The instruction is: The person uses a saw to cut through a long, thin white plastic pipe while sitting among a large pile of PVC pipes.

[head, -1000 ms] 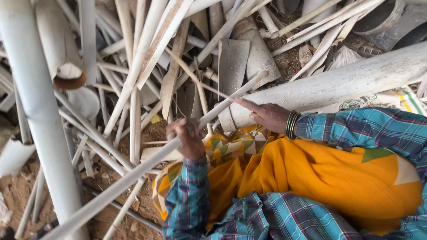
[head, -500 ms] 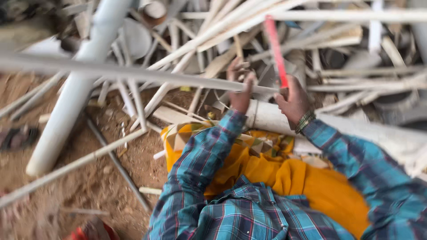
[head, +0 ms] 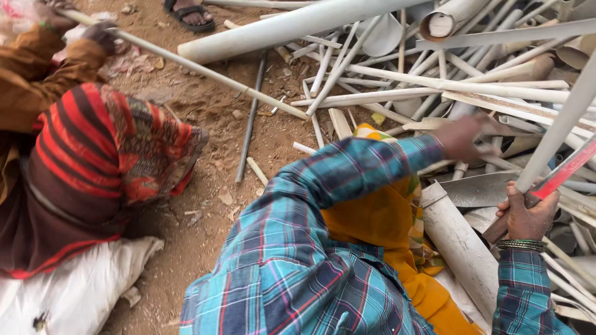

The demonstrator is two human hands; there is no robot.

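The right hand (head: 526, 214) is clenched on a red-edged tool handle (head: 562, 174) slanting up to the far right; the blurred left hand (head: 462, 138), grip unclear, hovers over thin white plastic pipes (head: 397, 96).

Pipe pile (head: 434, 87): off-white plastic, matt, dusty, scuffed; several lengths split or flattened with rough broken edges. Big pipe (head: 292, 25) at top: same plastic, smoother, dull sheen. Red strip (head: 568, 169) in right hand (head: 526, 214): smooth, looks like plastic, slight gloss. Thin dark rod (head: 249, 124) on ground (head: 211, 205): looks like metal, matt. Ground is dry loose dirt, rough, with chips. Sleeves (head: 310, 248): woven checked cotton cloth, matt. Yellow-orange garment (head: 379, 217): soft cloth, matt. Bangles (head: 520, 245): glossy, dark green. Co-worker's wrap (head: 105, 149): striped woven cloth. White sack (head: 74, 291): woven plastic, soiled.
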